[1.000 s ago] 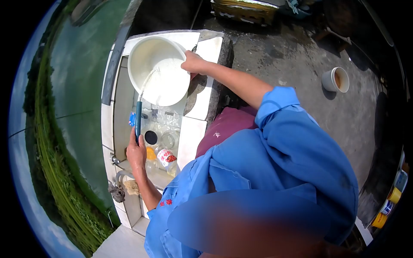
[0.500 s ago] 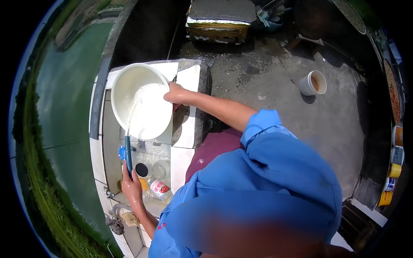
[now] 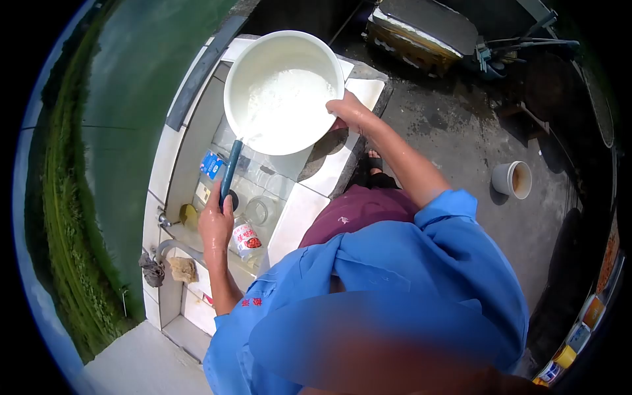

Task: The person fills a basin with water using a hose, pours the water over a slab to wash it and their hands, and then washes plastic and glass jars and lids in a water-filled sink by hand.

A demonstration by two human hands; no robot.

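My left hand (image 3: 216, 225) is closed around a dark green hose (image 3: 231, 168), whose end points over the near rim of a white plastic bucket (image 3: 268, 54). Water runs from the hose into the bucket, and frothy water (image 3: 289, 95) covers its bottom. With my right hand (image 3: 351, 112) I grip the bucket's right rim, fingers partly hidden behind the wall. Below the hose, in a tiled sink (image 3: 191, 135), lie a jar with a red and white label (image 3: 247, 241), a clear glass jar (image 3: 258, 209) and a blue packet (image 3: 212, 164).
A metal tap (image 3: 163, 218) and a tan sponge (image 3: 182, 269) are at the sink's left end. Beyond the sink wall lies green water (image 3: 131, 171). On the concrete floor stand a small white bucket (image 3: 511, 180) and a covered box (image 3: 421, 33).
The view has turned, so the bucket appears higher and further right. The hose end now sits right at the bucket's near rim. Both hands keep their hold.
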